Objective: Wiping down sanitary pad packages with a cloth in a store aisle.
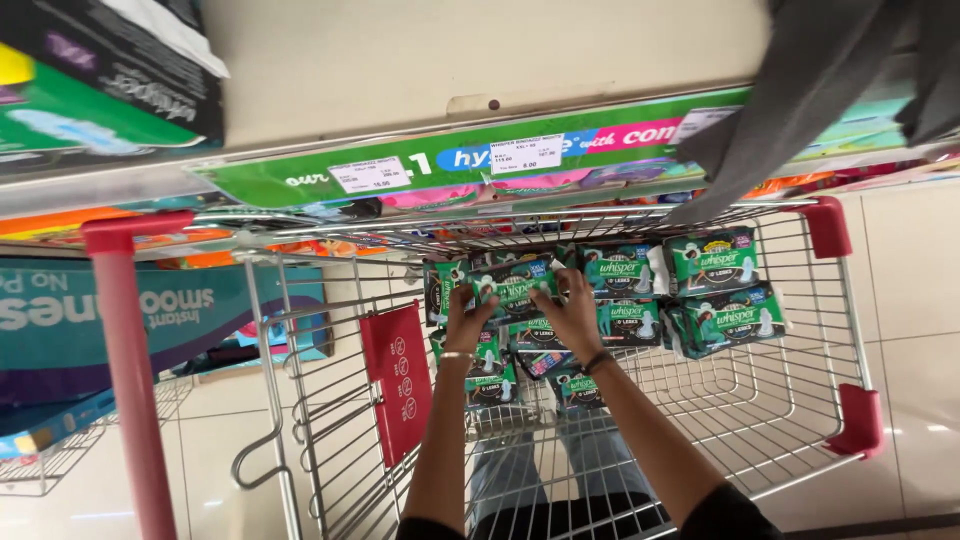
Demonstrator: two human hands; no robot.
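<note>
Both hands reach down into a wire shopping trolley [800,400]. The left hand [466,310] and the right hand [572,312] grip the two ends of one green packet [515,285], the fingers of each curled over its upper edge and pinching it; the packet lies flat between the two sets of fingers, above the heap. A thin bangle [456,355] sits on the left wrist and a dark band [598,361] on the right.

Just below the fingers, toward the person, more green packets [490,375] lie loosely piled on the trolley's mesh floor. Beyond and to the right of the right fingers stand further packets of the same kind [725,290], packed in two rows against the far wall of the trolley. How many lie under the held one is hard to tell, since the hands cover them.

To the left of the left fingers hangs the red flap of the child seat [400,375]. Past the fingers, above the trolley's far rim, runs a shelf edge with a green strip and white price labels [480,160]. A red pole [135,390] stands well to the left, beside another wire basket holding a teal box [120,320].
</note>
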